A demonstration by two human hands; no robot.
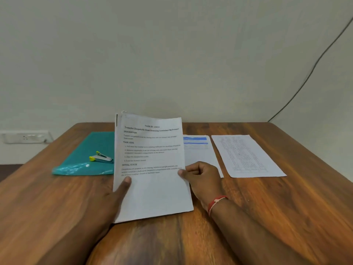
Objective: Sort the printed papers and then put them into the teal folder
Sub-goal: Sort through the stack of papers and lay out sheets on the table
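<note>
I hold a stack of printed papers (152, 169) raised above the middle of the table, its top sheet headed "TASK ID: 2412". My left hand (112, 196) grips its left edge, thumb on the front. My right hand (200, 178) pinches its right edge. The teal folder (86, 150) lies flat at the left, partly hidden by the stack. A paper with a blue header (198, 148) lies behind my right hand. Another printed sheet with dense text (246, 155) lies flat to its right.
A yellow and silver stapler (100, 157) rests on the teal folder. The wooden table (267, 207) meets a pale wall at the back. A white socket strip (26, 137) sits on the wall at the left, and a black cable (313, 67) runs down the wall at the right.
</note>
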